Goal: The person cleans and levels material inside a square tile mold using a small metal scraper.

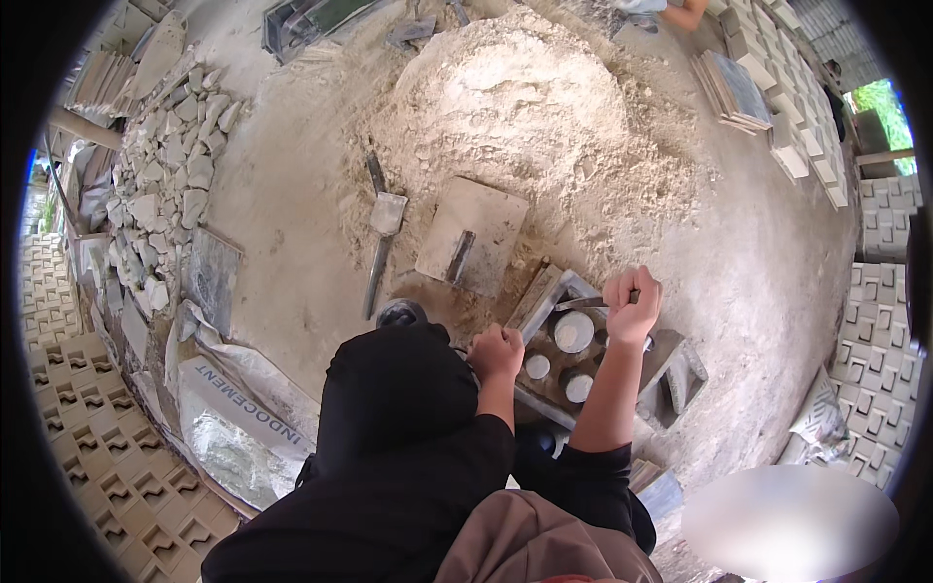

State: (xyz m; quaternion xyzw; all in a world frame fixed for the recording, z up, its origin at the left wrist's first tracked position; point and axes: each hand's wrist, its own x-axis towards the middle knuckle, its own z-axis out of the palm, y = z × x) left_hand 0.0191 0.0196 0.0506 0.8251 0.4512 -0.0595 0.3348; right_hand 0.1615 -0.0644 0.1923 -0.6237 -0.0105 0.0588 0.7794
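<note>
My right hand (634,303) is closed round the dark handle of a small trowel-like tool (581,303). Its thin curved blade points left over a box-shaped mould (533,309). Inside the mould stand several cylinders with pale round tops, the largest one (573,332) close to the blade. My left hand (496,352) is curled into a fist beside the mould's left edge, near my bent knee. Whatever its fingers may hold is hidden. Ahead of the mould lies a square board with a handle (472,236).
A large heap of pale sandy powder (515,87) rises ahead. Left of the board lies a long-handled tool (386,216). Broken pieces (165,175) and a cement sack (243,408) are at left. Stacked blocks (777,87) line the right; another person's arm (686,14) shows at the top.
</note>
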